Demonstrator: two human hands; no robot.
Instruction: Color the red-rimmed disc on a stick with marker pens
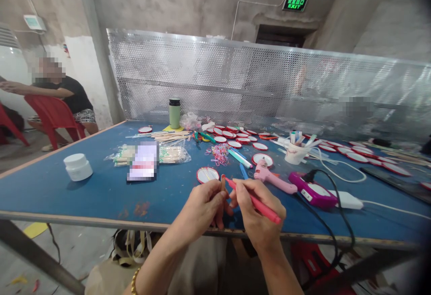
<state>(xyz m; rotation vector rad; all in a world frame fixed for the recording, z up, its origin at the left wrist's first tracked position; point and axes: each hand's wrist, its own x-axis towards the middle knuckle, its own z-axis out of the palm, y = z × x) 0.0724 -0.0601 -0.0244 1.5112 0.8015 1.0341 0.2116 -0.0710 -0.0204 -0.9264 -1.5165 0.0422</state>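
Note:
My left hand point(207, 200) pinches a small wooden stick point(222, 182) upright near the table's front edge. The top end of the stick looks red. Held like a pen in my right hand point(259, 212) is a red marker point(264, 207), its tip at the top of the stick. Just beyond my left hand lies a round white disc with a red rim point(206, 175), with thin lines across it. A pink glue gun point(278, 180) rests to the right of my hands, its nozzle end near another red-rimmed disc point(262, 159).
A phone point(143, 162) stands before bagged wooden sticks point(173, 153). Left is a white jar point(78, 167); behind, a green bottle point(174, 114). Several markers point(239, 157), coloured bands point(219, 155), a paper cup of pens point(296, 153) and a purple power strip point(313, 191) with cables lie around.

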